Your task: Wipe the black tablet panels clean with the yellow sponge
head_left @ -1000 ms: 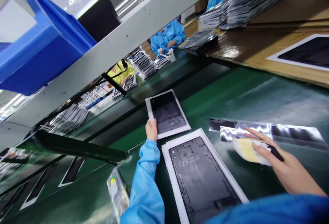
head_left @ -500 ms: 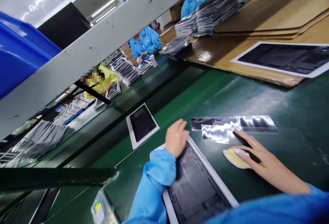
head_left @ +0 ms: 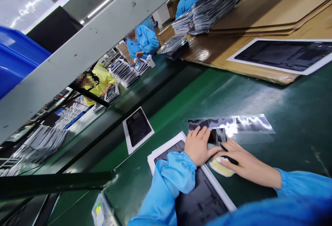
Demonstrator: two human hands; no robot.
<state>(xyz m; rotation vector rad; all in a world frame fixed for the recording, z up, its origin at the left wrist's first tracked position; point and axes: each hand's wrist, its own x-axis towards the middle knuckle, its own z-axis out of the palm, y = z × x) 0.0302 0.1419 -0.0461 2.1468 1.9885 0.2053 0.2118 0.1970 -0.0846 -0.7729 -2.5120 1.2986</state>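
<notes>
My left hand (head_left: 198,146) lies with fingers stretched out across the upper right edge of a dark tablet-like panel (head_left: 199,195), which rests on white sheets. Its fingertips reach the left end of a long glossy film strip (head_left: 241,124). Tucked under the thumb of my right hand (head_left: 243,162) is a folded yellow and white cloth pad (head_left: 221,168). The right fingertips touch a small dark shiny film piece (head_left: 220,136) between my hands. Fingers and sleeve hide part of the panel.
Another dark panel on white (head_left: 138,129) lies on the green bench (head_left: 293,115). Cardboard sheets (head_left: 259,15) at upper right carry one more panel (head_left: 282,55) and a stack of bagged panels (head_left: 215,5). A clear plastic bag (head_left: 102,212) lies at lower left. Co-workers sit beyond the beam (head_left: 85,43).
My left hand has moved right and its fingers have spread toward the film. My right hand has come left with the cloth pad. The small film piece now looks darker between my hands.
</notes>
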